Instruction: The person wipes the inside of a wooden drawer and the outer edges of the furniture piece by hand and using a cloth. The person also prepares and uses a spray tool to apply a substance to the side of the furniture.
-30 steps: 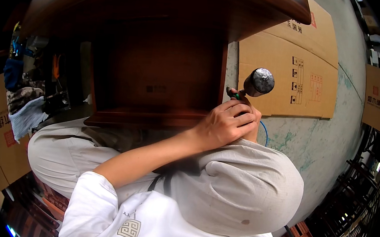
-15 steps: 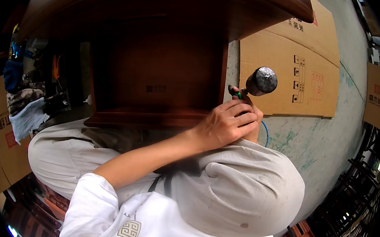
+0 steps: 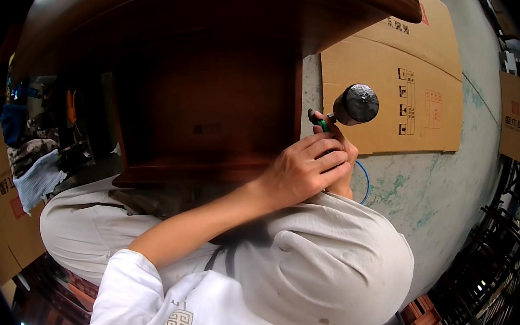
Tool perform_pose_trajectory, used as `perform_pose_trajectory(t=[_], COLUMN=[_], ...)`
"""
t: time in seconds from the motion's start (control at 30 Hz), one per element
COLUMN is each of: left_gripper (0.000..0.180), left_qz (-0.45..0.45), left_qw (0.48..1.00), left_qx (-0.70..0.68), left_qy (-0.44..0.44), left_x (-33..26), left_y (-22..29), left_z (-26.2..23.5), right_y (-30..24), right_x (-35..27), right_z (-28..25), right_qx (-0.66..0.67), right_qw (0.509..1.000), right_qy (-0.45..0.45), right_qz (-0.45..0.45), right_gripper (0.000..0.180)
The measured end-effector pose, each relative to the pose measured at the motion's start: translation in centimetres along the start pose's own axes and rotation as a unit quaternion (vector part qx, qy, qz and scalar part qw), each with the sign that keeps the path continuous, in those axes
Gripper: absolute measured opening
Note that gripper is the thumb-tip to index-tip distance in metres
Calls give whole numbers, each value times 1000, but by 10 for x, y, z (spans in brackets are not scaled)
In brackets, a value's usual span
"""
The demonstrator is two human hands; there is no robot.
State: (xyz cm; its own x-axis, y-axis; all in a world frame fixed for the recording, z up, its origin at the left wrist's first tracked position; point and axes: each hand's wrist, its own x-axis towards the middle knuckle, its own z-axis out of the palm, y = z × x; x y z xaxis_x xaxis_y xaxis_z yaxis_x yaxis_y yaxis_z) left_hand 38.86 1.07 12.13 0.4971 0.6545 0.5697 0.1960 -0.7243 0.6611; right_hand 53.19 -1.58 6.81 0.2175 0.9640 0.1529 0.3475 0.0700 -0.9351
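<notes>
A spray gun [image 3: 320, 124] with a dark metal cup [image 3: 360, 104] and a green part near its nozzle is in my right hand [image 3: 348, 147]. That hand is partly covered beyond my knee; its fingers are closed on the gun. My left hand [image 3: 306, 168] reaches across my lap and lies over the right hand, its fingers curled around the rear of the gun and hand. What its fingertips grip is hidden. Just left of the gun stands a dark reddish-brown wooden cabinet [image 3: 300, 98], its open recess facing me.
A flattened cardboard sheet [image 3: 381, 80] lies on the grey floor [image 3: 406, 188] to the right. A blue hose [image 3: 367, 178] loops beside my knee. At the left are cloths [image 3: 39, 174] and dark clutter. Stacked wooden pieces [image 3: 425, 319] stand at lower right.
The view shifts slightly, so the cabinet sits a little further left. The spray gun's nozzle and cup are slightly further left and higher. Both hands keep nearly the same hold.
</notes>
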Motion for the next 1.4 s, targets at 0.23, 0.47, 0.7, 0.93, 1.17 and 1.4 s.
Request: perform_pose_trajectory(t=[0.23, 0.47, 0.7, 0.93, 1.17, 1.4], left_gripper=[29, 29, 29, 30, 30, 27], left_qz=[0, -1, -2, -10, 11, 55], left_qw=[1000, 1000, 1000, 1000, 1000, 998], left_qx=[14, 28, 23, 29, 23, -30], left_qy=[4, -1, -3, 0, -6, -19], left_x=[1, 0, 1, 2, 5, 0], left_y=[-1, -6, -6, -9, -5, 2], left_z=[-2, -1, -3, -4, -5, 0], right_y=[-12, -8, -7, -6, -14, -29], right_x=[7, 9, 10, 13, 11, -9], right_z=[-3, 0, -1, 6, -2, -20], right_qx=[-41, -38, -26, -9, -55, -70], right_qw=[998, 998, 998, 999, 997, 995], right_qy=[-45, -49, -63, -46, -48, -73], right_qz=[-24, -22, -14, -10, -21, -9], right_gripper=[36, 36, 38, 39, 38, 33])
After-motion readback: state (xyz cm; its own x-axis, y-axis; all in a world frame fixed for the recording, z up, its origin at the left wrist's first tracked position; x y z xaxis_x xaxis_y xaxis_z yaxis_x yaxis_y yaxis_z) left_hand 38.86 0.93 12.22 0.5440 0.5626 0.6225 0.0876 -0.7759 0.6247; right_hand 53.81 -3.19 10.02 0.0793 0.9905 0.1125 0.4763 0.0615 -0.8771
